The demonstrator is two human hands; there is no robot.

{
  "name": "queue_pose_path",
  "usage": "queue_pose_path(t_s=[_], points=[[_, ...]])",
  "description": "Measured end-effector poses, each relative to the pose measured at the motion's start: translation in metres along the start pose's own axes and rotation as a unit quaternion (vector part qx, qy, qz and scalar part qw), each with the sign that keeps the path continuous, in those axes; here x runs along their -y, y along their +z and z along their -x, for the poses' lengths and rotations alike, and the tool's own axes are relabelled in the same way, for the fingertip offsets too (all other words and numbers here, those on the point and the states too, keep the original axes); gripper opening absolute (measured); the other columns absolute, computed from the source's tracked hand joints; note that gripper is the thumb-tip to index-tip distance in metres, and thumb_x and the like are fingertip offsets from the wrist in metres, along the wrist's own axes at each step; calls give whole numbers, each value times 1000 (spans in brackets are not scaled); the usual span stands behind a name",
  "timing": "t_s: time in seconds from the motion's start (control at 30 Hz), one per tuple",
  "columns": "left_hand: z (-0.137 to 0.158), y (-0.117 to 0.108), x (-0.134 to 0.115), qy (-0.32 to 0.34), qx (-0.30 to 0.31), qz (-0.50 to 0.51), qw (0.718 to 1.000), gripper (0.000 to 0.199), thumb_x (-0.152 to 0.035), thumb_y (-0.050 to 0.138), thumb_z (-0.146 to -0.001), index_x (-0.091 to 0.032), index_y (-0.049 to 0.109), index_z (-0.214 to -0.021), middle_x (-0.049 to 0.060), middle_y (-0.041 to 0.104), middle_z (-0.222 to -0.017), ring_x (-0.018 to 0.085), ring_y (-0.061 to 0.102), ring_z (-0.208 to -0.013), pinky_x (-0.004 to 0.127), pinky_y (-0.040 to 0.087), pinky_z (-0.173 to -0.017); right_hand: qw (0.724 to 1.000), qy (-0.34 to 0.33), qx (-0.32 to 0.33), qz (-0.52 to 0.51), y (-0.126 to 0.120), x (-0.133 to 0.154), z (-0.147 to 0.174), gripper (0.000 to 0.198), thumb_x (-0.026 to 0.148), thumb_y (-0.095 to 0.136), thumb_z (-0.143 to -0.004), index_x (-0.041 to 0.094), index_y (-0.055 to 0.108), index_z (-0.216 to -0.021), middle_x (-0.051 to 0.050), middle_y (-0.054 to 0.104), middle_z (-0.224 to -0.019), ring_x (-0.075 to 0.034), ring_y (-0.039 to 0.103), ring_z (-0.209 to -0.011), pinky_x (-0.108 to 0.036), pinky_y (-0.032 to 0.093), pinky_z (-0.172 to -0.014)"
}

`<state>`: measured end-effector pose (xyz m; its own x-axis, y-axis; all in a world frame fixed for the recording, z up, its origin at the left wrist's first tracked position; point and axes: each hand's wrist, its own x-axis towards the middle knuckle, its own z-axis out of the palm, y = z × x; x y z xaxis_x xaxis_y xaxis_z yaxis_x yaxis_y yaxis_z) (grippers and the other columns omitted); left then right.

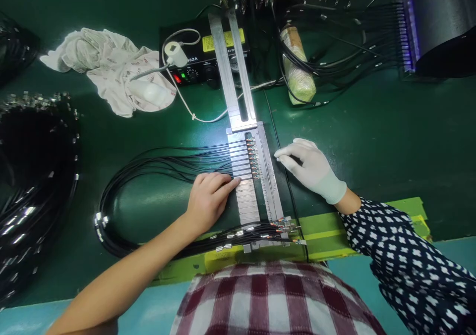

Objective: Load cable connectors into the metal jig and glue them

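Note:
A slotted metal fixture (248,208) lies lengthwise in front of me. Several black cables (208,151) run side by side into its upper slots, with small connector ends (254,159) lined up along its channel. My left hand (210,198), bare and with curled fingers, is closed on the lowest of these cables, its index fingertip on the fixture's left edge. My right hand (310,169), in a white glove, is off the fixture's right side. Its thumb and index finger are pinched together; whatever they hold is too small to make out.
A cable bundle with loose connector ends (286,226) crosses the fixture's near end. Beyond stand a black control box (201,67), a white cloth (115,72) and a wrapped roll (297,67). Heaped cables (33,176) lie left; a dark curved cover (446,27) sits far right.

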<state>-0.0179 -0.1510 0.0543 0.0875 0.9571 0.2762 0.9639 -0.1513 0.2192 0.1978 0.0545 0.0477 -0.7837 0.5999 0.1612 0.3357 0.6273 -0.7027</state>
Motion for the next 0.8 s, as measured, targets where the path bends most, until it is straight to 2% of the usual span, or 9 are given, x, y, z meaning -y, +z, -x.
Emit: queue_pose_path(t_s=[0.07, 0.17, 0.33, 0.4, 0.43, 0.53, 0.57, 0.7, 0.8], points=[[6, 1, -3, -11, 2, -59, 998, 38, -11, 50, -94, -25, 60, -128, 9, 66, -105, 23, 56, -98, 37, 38, -82, 1000, -3, -3, -1, 0, 0, -1, 21, 30, 52, -99, 27, 72, -94, 3, 75, -93, -23, 62, -96, -43, 38, -104], [15, 2, -9, -14, 8, -104, 994, 44, -10, 48, -94, -25, 57, -134, 8, 65, -98, 22, 53, -91, 37, 35, -78, 1000, -8, -9, 3, -1, -1, -4, 19, 29, 53, -97, 26, 72, -93, 1, 75, -92, -23, 62, -92, -44, 40, -100], [4, -1, -4, -16, 18, -50, 998, 34, -16, 46, -95, -24, 65, -123, 6, 63, -89, 21, 50, -82, 36, 32, -73, 999, -12, -13, 30, 1, 4, 0, 21, 29, 51, -97, 25, 71, -100, -3, 73, -96, -25, 62, -94, -43, 42, -96], [-17, -2, 7, -70, 11, -17, 997, 31, -21, 46, -96, -23, 66, -118, 6, 64, -91, 21, 52, -85, 35, 33, -74, 996, -26, -17, 87, 6, 14, 5, 26, 35, 54, -95, 23, 68, -113, -7, 70, -106, -28, 59, -101, -44, 41, -95], [-31, -2, 14, -121, 2, 1, 993, 30, -25, 47, -96, -22, 66, -119, 7, 64, -94, 22, 54, -90, 35, 34, -77, 992, -32, -9, 125, 9, 21, 9, 33, 39, 57, -93, 22, 66, -120, -10, 68, -110, -30, 58, -103, -45, 40, -93], [-78, 4, 36, -303, -10, 68, 951, 40, -37, 57, -90, -19, 62, -125, 8, 66, -102, 25, 56, -101, 36, 39, -84, 977, -18, 54, 205, 20, 40, 18, 44, 48, 57, -94, 21, 60, -129, -11, 68, -106, -31, 57, -96, -45, 37, -86], [-91, 6, 42, -329, -6, 83, 941, 38, -38, 60, -88, -19, 65, -121, 7, 67, -99, 24, 58, -98, 36, 40, -84, 975, -7, 69, 212, 22, 45, 19, 40, 46, 53, -96, 22, 60, -128, -10, 69, -102, -30, 58, -92, -44, 36, -84], [-120, 19, 56, -359, 5, 99, 928, 24, -36, 66, -81, -18, 72, -95, 2, 67, -78, 19, 61, -77, 32, 43, -77, 976, 3, 63, 208, 29, 51, 20, 28, 32, 47, -100, 24, 62, -122, -8, 71, -101, -28, 59, -89, -43, 34, -82], [-127, 25, 59, -369, 8, 100, 924, 24, -37, 65, -81, -18, 72, -93, 2, 68, -77, 20, 63, -76, 33, 44, -76, 978, 0, 42, 203, 31, 46, 14, 26, 32, 47, -100, 25, 63, -119, -7, 72, -105, -28, 58, -92, -43, 33, -82]])
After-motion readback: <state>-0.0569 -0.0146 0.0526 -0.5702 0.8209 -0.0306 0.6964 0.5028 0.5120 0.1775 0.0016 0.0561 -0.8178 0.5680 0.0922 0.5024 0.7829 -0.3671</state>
